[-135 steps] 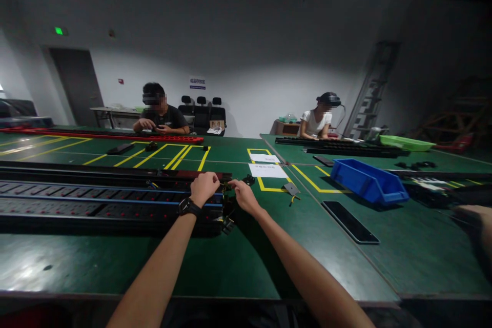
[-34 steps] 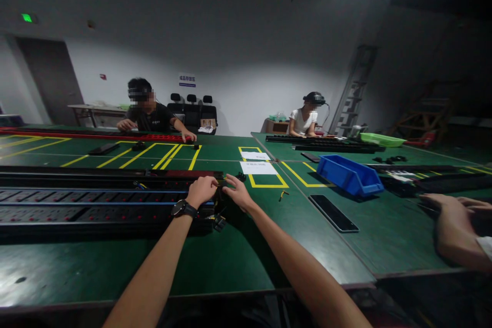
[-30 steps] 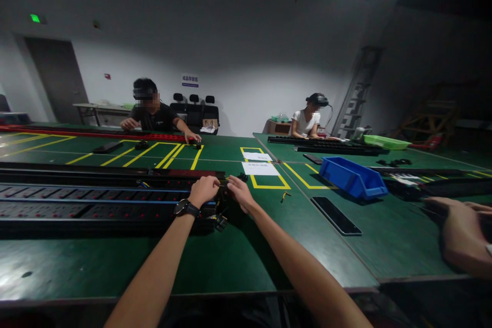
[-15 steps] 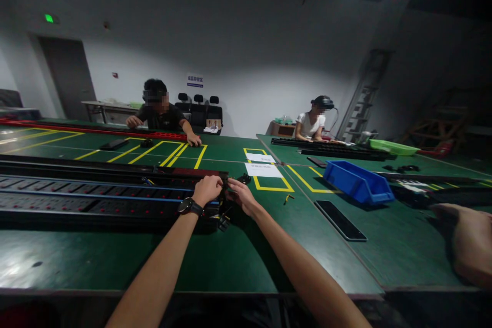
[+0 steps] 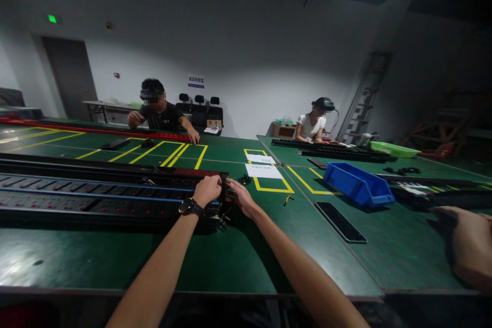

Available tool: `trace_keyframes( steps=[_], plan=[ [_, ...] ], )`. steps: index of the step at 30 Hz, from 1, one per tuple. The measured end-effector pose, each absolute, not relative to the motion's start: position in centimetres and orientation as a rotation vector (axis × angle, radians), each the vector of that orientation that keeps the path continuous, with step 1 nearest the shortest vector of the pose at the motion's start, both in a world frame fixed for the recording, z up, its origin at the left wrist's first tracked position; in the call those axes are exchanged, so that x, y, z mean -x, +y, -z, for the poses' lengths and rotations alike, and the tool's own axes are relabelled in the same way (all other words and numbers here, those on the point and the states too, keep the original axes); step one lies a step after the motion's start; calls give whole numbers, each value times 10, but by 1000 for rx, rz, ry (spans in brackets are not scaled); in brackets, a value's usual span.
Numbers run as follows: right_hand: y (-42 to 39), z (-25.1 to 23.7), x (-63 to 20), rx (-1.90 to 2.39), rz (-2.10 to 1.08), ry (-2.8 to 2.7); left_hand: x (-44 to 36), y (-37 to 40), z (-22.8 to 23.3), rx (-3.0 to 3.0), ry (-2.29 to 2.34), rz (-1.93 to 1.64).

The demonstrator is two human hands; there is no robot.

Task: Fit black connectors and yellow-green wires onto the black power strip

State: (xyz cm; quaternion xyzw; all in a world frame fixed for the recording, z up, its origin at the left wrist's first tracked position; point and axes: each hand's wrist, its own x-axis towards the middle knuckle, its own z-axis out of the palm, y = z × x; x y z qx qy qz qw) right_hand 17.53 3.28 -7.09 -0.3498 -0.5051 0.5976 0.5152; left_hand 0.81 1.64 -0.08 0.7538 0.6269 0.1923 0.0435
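My left hand [image 5: 208, 190], with a dark watch on its wrist, is closed over the right end of a long black tray-like assembly [image 5: 96, 204]. Blue strips and rows of small red dots run along it. Its fingertips grip a dark end piece [image 5: 223, 189], mostly hidden by the fingers. From the other side my right hand [image 5: 241, 199] rests its stretched fingers against that same end. Just below, a small black connector-like part [image 5: 222, 224] and some wire stick out at the corner. Another small black part [image 5: 245, 179] lies behind my right hand.
Right of my arms are a dark phone-like slab [image 5: 341, 221], a blue bin [image 5: 358, 183] and a yellow-black bit [image 5: 288, 199]. White papers [image 5: 263, 170] lie on the green table [image 5: 307, 261]. Another person's hand [image 5: 471, 246] enters at right. Two people sit across the table.
My hands stay at the tray's end, with only slight finger shifts. Across the table, the person at left has moved their head and hands a little.
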Motion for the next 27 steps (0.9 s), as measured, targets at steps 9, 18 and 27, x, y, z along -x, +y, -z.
trace_keyframes(
  steps=[9, 18, 27],
  plan=[
    [30, 70, -176, 847, -1424, -1257, -6, 20, 3, -2298, 1873, -611],
    [31, 71, -175, 836, -1294, -1400, -4, 20, 4, -2343, 1817, -555],
    [34, 73, -175, 847, -1323, -1369, -4, 21, 5, -2318, 1845, -561]
  ],
)
